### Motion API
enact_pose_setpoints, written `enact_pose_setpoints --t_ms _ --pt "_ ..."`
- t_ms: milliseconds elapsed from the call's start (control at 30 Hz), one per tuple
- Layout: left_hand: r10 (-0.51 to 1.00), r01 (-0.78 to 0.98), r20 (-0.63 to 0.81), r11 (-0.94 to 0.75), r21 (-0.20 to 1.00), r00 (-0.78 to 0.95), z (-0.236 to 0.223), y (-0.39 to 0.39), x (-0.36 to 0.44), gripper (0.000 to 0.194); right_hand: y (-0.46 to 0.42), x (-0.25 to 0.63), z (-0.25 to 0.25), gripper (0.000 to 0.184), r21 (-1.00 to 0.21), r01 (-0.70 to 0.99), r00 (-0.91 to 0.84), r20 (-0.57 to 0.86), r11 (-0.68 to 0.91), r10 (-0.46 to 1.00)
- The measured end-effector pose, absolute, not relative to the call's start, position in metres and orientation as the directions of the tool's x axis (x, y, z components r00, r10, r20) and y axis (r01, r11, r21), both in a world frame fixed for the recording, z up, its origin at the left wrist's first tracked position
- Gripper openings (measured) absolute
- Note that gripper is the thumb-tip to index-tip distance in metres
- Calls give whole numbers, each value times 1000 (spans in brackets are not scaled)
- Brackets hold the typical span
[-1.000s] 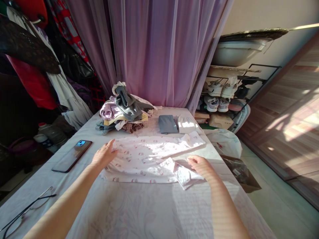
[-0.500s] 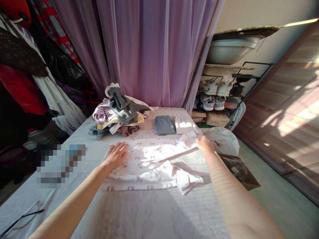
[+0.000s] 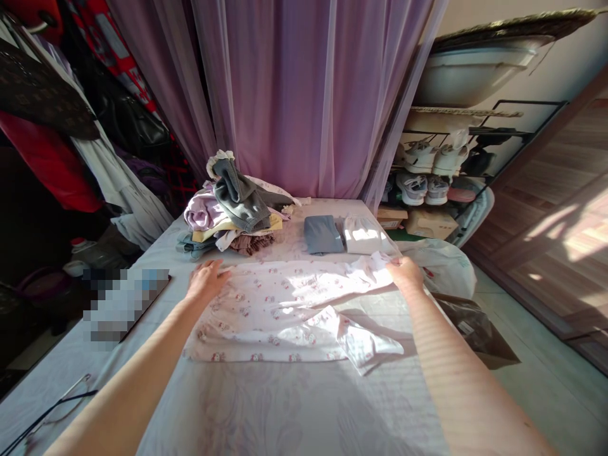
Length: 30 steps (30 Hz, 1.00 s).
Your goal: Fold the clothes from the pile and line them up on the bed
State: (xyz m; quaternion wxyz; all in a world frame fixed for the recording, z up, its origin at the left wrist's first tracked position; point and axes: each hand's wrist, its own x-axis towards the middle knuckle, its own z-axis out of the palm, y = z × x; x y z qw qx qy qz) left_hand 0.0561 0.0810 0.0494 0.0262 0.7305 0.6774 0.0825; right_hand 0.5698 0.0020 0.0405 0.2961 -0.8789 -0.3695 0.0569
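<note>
White child's pants [image 3: 266, 294] with a small pink-and-red print lie flat on the bed, waist to the left and legs to the right. At the far waist corner, my left hand [image 3: 208, 280] touches the cloth, its visible fingers apart. My right hand [image 3: 407, 273] is closed on the cuff of the far leg, pulling it out to the right; its fingertips are partly hidden. Bunched and loose, the near leg's end [image 3: 363, 342] lies at an angle. Beyond the pants are a folded blue-grey garment [image 3: 322, 234] and a folded white garment [image 3: 361, 235].
A heap of crumpled clothes [image 3: 237, 209] sits at the far left of the bed [image 3: 285, 405]. Glasses [image 3: 61, 402] and a blurred-out flat object [image 3: 128, 304] lie at left. Shoes fill a rack [image 3: 422, 171] past the right edge, near a plastic bag [image 3: 441, 263].
My left hand has slid left from the cloth to the waist corner. My right hand keeps its hold on the cuff. The whole view has shifted slightly.
</note>
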Motion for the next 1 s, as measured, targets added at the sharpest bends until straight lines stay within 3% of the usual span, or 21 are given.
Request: enact_pose_setpoints --t_ms 133,267,400,567,700,800,1000 --pt "995 987 -37 -83 141 89 64 87 56 33 0 565 39 53 -632 511 786 71 -582 614" --pt "997 980 -76 -15 197 30 75 86 52 30 -7 562 45 38 -661 503 794 99 -557 600" --pt "998 974 -28 68 216 -63 78 93 33 34 -11 556 45 40 -672 535 797 201 -512 569" --pt "997 960 -5 74 269 -76 66 97 28 47 -3 537 37 41 -679 529 776 143 -509 615" --pt "979 973 202 -81 216 37 52 80 37 49 -11 528 33 46 -725 522 773 180 -449 608" --pt "939 951 259 -270 153 226 46 55 41 42 -38 521 33 39 -772 519 725 171 -366 667" --pt "867 812 220 -497 306 447 44 1 42 37 -119 496 39 46 -866 414 314 -153 -280 937"
